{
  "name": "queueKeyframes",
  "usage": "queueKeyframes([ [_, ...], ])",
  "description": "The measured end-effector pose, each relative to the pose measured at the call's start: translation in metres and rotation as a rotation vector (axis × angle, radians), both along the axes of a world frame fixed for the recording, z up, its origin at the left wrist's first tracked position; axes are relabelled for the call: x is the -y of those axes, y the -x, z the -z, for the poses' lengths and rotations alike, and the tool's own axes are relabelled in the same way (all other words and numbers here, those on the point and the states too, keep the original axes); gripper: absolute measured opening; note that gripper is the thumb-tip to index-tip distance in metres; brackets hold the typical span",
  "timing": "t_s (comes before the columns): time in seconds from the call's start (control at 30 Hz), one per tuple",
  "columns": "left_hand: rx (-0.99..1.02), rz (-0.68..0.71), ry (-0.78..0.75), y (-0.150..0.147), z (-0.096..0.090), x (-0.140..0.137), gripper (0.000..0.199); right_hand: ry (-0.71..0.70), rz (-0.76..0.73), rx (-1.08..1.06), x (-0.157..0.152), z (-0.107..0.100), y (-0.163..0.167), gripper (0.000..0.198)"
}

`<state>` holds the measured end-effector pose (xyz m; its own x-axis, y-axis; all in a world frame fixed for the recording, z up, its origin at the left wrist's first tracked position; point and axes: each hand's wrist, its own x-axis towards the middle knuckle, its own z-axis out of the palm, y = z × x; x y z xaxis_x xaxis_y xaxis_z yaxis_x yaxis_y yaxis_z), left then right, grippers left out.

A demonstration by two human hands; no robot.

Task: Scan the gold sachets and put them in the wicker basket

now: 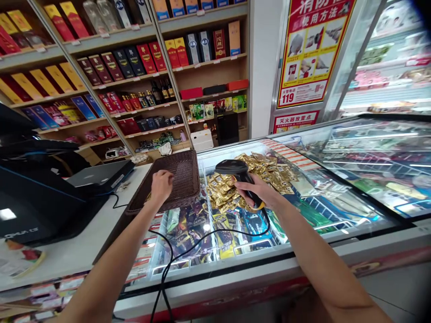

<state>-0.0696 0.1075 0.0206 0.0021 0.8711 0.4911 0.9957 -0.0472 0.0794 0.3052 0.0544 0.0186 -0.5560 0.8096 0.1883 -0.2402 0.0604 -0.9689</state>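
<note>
My right hand (254, 190) grips a black barcode scanner (232, 168) by its handle, over a heap of small gold packets (271, 170) on the glass lid of a freezer. Above a dark brown wicker basket (187, 179) to the left is my left hand (162, 185). Its fingers are curled together, and what they hold, if anything, is hidden. A black cable (215, 231) runs from the scanner's handle across the glass and down over the front edge.
Frozen goods show through the freezer's glass (198, 264). At left, a white counter (101, 233) carries a black machine (37, 193) and a dark flat device (101, 175). Behind stand shelves (212, 63) of boxed goods; a red-and-yellow poster (311, 58) hangs right.
</note>
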Motion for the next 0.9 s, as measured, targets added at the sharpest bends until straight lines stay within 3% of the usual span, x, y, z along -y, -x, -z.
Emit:
queueKeyframes([
  [0.07, 0.034, 0.168, -0.05, -0.041, -0.005, -0.008, 0.024, 0.013, 0.013, -0.07, -0.001, 0.0, -0.001, 0.029],
  [0.17, 0.141, 0.337, 0.078, -0.101, -0.005, -0.023, 0.019, 0.064, 0.045, -0.178, -0.006, 0.002, -0.006, 0.026],
  [0.33, 0.279, 0.246, 0.293, -0.162, 0.007, -0.056, 0.028, 0.111, 0.106, -0.358, -0.021, 0.004, -0.018, 0.024],
  [0.47, 0.416, 0.084, 0.424, -0.176, 0.017, -0.079, 0.043, 0.127, 0.096, -0.458, -0.028, 0.004, -0.023, 0.025],
  [0.63, 0.519, 0.031, 0.42, -0.179, 0.024, -0.094, 0.045, 0.168, 0.099, -0.464, -0.028, 0.004, -0.019, 0.022],
  [0.9, 0.769, 0.03, 0.388, -0.157, 0.023, -0.09, 0.01, 0.147, 0.051, -0.426, -0.026, 0.008, -0.015, 0.018],
])
